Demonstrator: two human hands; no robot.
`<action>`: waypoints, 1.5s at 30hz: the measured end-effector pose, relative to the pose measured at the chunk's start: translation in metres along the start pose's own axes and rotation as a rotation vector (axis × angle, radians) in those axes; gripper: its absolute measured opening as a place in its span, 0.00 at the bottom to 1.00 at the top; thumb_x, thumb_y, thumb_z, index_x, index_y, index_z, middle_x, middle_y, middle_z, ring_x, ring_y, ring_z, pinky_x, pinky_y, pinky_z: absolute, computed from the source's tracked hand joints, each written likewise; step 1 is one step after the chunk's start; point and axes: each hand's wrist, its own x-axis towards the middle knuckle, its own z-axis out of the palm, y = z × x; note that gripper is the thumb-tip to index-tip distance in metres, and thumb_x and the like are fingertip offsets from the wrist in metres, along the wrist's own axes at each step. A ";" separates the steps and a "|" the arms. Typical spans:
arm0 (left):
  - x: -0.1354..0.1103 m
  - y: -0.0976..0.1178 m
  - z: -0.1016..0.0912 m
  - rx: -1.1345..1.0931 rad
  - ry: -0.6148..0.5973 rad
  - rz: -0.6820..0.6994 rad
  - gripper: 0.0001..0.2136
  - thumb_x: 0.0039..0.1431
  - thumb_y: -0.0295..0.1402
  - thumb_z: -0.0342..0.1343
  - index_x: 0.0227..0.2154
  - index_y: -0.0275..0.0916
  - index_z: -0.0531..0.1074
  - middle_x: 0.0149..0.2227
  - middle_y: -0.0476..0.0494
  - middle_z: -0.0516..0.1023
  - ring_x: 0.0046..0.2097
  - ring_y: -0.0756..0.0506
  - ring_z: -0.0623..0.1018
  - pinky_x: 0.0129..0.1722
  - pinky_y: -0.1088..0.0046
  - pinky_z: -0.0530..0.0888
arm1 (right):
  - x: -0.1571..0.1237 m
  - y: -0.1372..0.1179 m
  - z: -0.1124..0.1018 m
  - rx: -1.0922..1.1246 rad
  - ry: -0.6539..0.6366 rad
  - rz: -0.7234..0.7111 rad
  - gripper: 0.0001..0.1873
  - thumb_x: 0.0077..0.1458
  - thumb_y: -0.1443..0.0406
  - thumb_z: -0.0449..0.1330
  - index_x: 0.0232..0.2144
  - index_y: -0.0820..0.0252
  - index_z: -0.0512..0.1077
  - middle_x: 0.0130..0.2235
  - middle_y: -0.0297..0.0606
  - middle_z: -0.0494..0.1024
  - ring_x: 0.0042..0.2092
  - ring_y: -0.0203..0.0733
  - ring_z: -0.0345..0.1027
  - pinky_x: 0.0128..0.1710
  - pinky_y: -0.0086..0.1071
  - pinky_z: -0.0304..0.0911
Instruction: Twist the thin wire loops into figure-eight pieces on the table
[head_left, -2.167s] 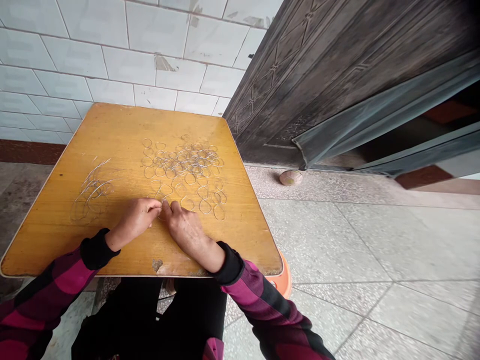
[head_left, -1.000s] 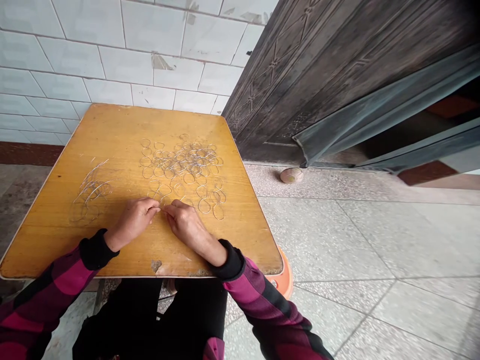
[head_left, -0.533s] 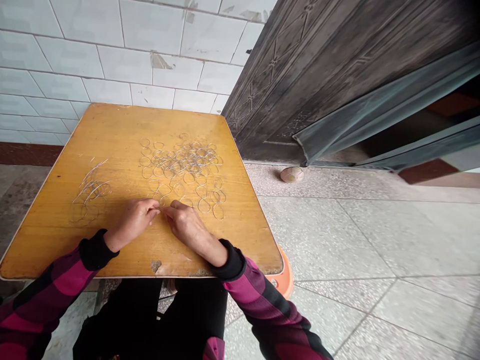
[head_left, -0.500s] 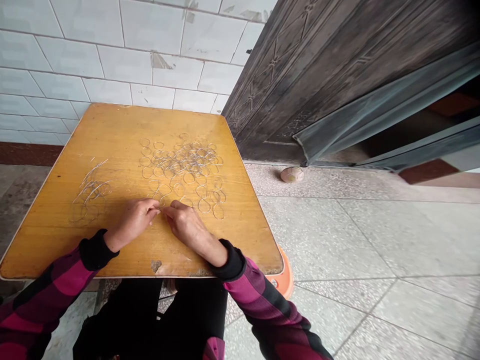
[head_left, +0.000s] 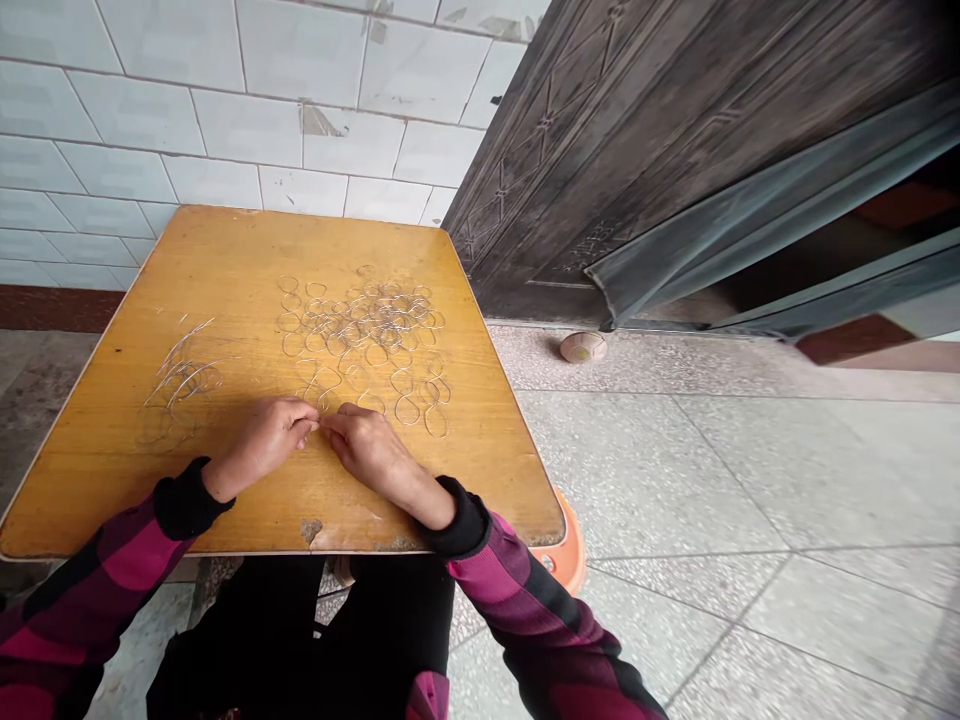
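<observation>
– Though scratched writing [head_left: 592, 246] shows on the dark door [head_left: 637, 130], is it legible?
– Too faint. Left hand [head_left: 270, 437] and right hand [head_left: 373, 452]: each grip pinched tight on a thin wire [head_left: 321, 418], mostly hidden between fingertips. Wire loops [head_left: 381, 318] lie just beyond, on the desk [head_left: 247, 255].

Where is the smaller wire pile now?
In the head view, the smaller wire pile lies on the left part of the table, left of the left hand.
</observation>
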 end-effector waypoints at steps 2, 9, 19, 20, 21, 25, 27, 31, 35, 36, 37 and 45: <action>-0.002 -0.001 0.002 0.090 0.064 0.071 0.10 0.57 0.24 0.51 0.22 0.37 0.73 0.23 0.46 0.74 0.28 0.48 0.72 0.30 0.73 0.64 | 0.001 0.002 0.000 0.072 0.043 -0.006 0.10 0.57 0.74 0.53 0.34 0.64 0.75 0.32 0.40 0.75 0.33 0.36 0.66 0.35 0.28 0.58; -0.005 -0.006 0.006 0.214 0.224 0.161 0.10 0.59 0.24 0.49 0.24 0.36 0.72 0.23 0.46 0.73 0.27 0.48 0.70 0.29 0.72 0.63 | 0.004 0.007 0.007 0.586 0.044 0.194 0.06 0.55 0.71 0.53 0.31 0.62 0.71 0.21 0.29 0.72 0.23 0.30 0.67 0.26 0.25 0.63; -0.004 -0.008 0.007 0.106 0.271 0.161 0.11 0.58 0.25 0.48 0.24 0.37 0.72 0.23 0.46 0.73 0.27 0.49 0.71 0.29 0.73 0.64 | 0.004 0.012 0.006 1.060 -0.072 0.262 0.11 0.53 0.59 0.61 0.31 0.63 0.71 0.25 0.31 0.72 0.25 0.31 0.70 0.26 0.27 0.70; -0.004 -0.007 0.006 0.039 0.257 0.145 0.10 0.58 0.26 0.49 0.25 0.37 0.73 0.23 0.47 0.73 0.26 0.49 0.71 0.29 0.73 0.65 | 0.004 0.015 0.004 1.020 -0.055 0.232 0.11 0.54 0.59 0.60 0.33 0.64 0.72 0.26 0.32 0.73 0.26 0.31 0.70 0.28 0.28 0.71; -0.004 -0.006 0.005 -0.042 0.232 0.117 0.09 0.58 0.27 0.50 0.25 0.37 0.73 0.21 0.48 0.72 0.25 0.50 0.71 0.28 0.74 0.65 | 0.004 0.018 0.003 0.960 -0.009 0.188 0.11 0.56 0.60 0.59 0.35 0.64 0.73 0.28 0.34 0.74 0.27 0.32 0.71 0.29 0.29 0.71; -0.005 0.001 0.000 -0.381 0.027 -0.066 0.07 0.55 0.30 0.53 0.24 0.37 0.72 0.16 0.54 0.67 0.19 0.53 0.68 0.23 0.77 0.63 | 0.006 0.027 -0.001 0.625 0.247 -0.093 0.16 0.59 0.66 0.57 0.50 0.60 0.72 0.48 0.45 0.76 0.47 0.41 0.73 0.47 0.39 0.70; -0.005 0.005 -0.002 -0.511 -0.075 -0.134 0.07 0.54 0.31 0.55 0.23 0.36 0.72 0.14 0.54 0.67 0.18 0.53 0.67 0.22 0.77 0.63 | 0.007 0.028 -0.003 0.502 0.262 -0.225 0.18 0.60 0.67 0.56 0.52 0.56 0.71 0.53 0.44 0.74 0.56 0.43 0.67 0.56 0.43 0.64; -0.004 0.007 -0.003 -0.799 -0.183 -0.202 0.07 0.50 0.33 0.58 0.22 0.36 0.72 0.19 0.51 0.72 0.18 0.55 0.65 0.20 0.77 0.63 | 0.006 0.025 -0.005 0.454 0.228 -0.300 0.13 0.63 0.65 0.54 0.47 0.56 0.76 0.46 0.42 0.79 0.49 0.41 0.73 0.50 0.37 0.67; -0.001 0.001 -0.006 -1.118 -0.285 -0.324 0.09 0.47 0.35 0.63 0.23 0.35 0.72 0.21 0.51 0.72 0.16 0.58 0.59 0.18 0.79 0.59 | 0.003 0.021 -0.007 0.475 0.179 -0.224 0.14 0.63 0.62 0.54 0.43 0.59 0.78 0.36 0.40 0.81 0.36 0.38 0.75 0.39 0.31 0.70; 0.000 -0.001 -0.007 -1.188 -0.309 -0.360 0.09 0.47 0.35 0.64 0.23 0.34 0.72 0.20 0.52 0.71 0.16 0.59 0.57 0.17 0.80 0.58 | 0.003 0.021 -0.006 0.515 0.150 -0.181 0.15 0.63 0.60 0.54 0.43 0.60 0.78 0.34 0.40 0.80 0.34 0.37 0.75 0.36 0.30 0.70; 0.002 -0.003 -0.008 -1.247 -0.329 -0.392 0.10 0.47 0.35 0.64 0.22 0.34 0.72 0.19 0.53 0.69 0.16 0.60 0.55 0.17 0.81 0.58 | 0.002 0.020 -0.006 0.573 0.116 -0.127 0.16 0.62 0.58 0.54 0.43 0.61 0.77 0.32 0.39 0.80 0.31 0.36 0.75 0.34 0.30 0.70; 0.007 -0.008 -0.003 -1.366 -0.047 -0.513 0.10 0.52 0.34 0.61 0.36 0.34 0.75 0.36 0.38 0.79 0.26 0.53 0.71 0.25 0.77 0.69 | 0.010 0.021 0.003 1.083 0.041 0.317 0.17 0.52 0.54 0.62 0.34 0.64 0.76 0.27 0.35 0.77 0.26 0.31 0.72 0.28 0.26 0.71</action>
